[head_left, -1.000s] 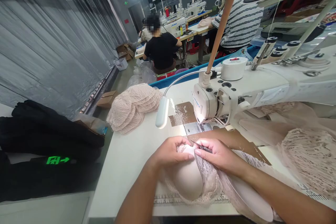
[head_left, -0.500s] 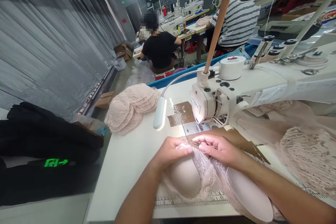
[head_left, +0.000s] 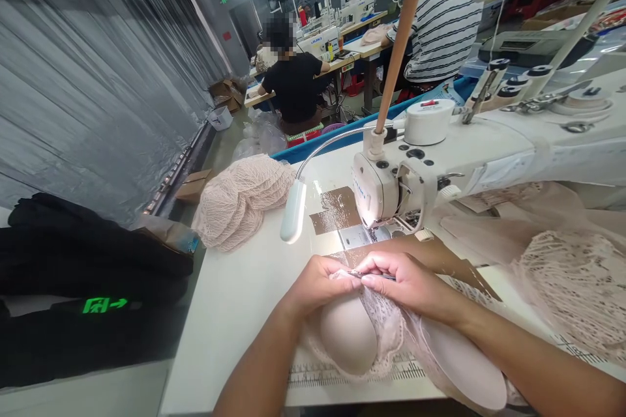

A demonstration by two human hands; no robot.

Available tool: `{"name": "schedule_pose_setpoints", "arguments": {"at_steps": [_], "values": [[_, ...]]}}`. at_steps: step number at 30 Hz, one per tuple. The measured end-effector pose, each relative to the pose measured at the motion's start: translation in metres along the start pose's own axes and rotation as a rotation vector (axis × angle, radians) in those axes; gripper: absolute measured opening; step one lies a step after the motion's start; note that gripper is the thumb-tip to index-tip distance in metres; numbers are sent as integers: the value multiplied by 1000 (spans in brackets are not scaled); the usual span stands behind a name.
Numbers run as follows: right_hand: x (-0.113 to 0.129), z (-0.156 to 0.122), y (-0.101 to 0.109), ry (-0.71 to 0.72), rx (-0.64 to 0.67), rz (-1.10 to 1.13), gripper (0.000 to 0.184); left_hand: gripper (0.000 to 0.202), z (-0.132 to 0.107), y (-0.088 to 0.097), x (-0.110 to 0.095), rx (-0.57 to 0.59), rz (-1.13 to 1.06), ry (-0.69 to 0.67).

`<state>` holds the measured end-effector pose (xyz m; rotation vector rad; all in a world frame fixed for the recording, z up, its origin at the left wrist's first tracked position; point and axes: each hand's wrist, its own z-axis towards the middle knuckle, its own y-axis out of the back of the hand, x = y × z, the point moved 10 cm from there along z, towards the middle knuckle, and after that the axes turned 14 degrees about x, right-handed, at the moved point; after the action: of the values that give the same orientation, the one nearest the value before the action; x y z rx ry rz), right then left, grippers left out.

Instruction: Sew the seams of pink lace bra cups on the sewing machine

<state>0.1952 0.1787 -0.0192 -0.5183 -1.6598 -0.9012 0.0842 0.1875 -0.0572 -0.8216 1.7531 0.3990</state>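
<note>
A pale pink lace bra (head_left: 362, 335) with moulded cups lies on the white sewing table (head_left: 235, 300) in front of me. My left hand (head_left: 317, 283) pinches the lace at the top of the left cup, fingers closed. My right hand (head_left: 408, 283) is closed on a small metal tool (head_left: 364, 273), likely thread snips or tweezers, its tip touching the lace between both hands. The white sewing machine (head_left: 391, 189) stands just beyond my hands.
A stack of pink lace cups (head_left: 242, 199) sits at the table's far left, with more lace pieces (head_left: 567, 287) on the right. A gooseneck lamp (head_left: 293, 212) hangs over the table. Black fabric (head_left: 88, 254) lies at left. Two people sit at machines behind.
Both hands have shifted slightly up and towards each other on the bra's upper edge. The tool stays in my right hand. The camera has tilted a little.
</note>
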Motion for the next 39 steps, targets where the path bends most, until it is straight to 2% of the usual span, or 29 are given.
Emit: {"name": "schedule_pose_setpoints", "arguments": {"at_steps": [3, 5, 9, 12, 16, 20, 27, 29, 33, 36, 39], "values": [[-4, 0, 3, -1, -30, 6, 25, 42, 0, -2, 0, 5, 6, -4], [-9, 1, 4, 8, -51, 95, 26, 41, 0, -4, -2, 13, 7, -15], [-13, 4, -6, -14, 8, 241, 34, 39, -1, -6, -7, 58, 39, -35], [-11, 5, -9, -46, 42, 151, 26, 39, -4, -1, -5, 77, 91, 19], [-6, 5, -6, -20, 31, 60, 29, 39, -6, 5, -3, 64, 154, 42], [0, 7, -3, 30, -38, -20, 28, 39, -2, -3, -7, 55, 200, -6], [-11, 3, 13, 20, -127, 42, 34, 38, -1, -10, -9, 81, 169, -7], [-17, 2, 16, 13, -99, 113, 36, 38, -2, -8, -7, 86, 148, -6], [-28, 1, 6, -50, 77, 235, 45, 37, -3, -4, -5, 90, 104, -21], [-22, 1, 3, -44, 137, 173, 41, 37, -3, -2, -4, 91, 72, -32], [-12, 3, 2, -10, 144, 135, 40, 37, -2, -2, -3, 96, 58, -33]]}}
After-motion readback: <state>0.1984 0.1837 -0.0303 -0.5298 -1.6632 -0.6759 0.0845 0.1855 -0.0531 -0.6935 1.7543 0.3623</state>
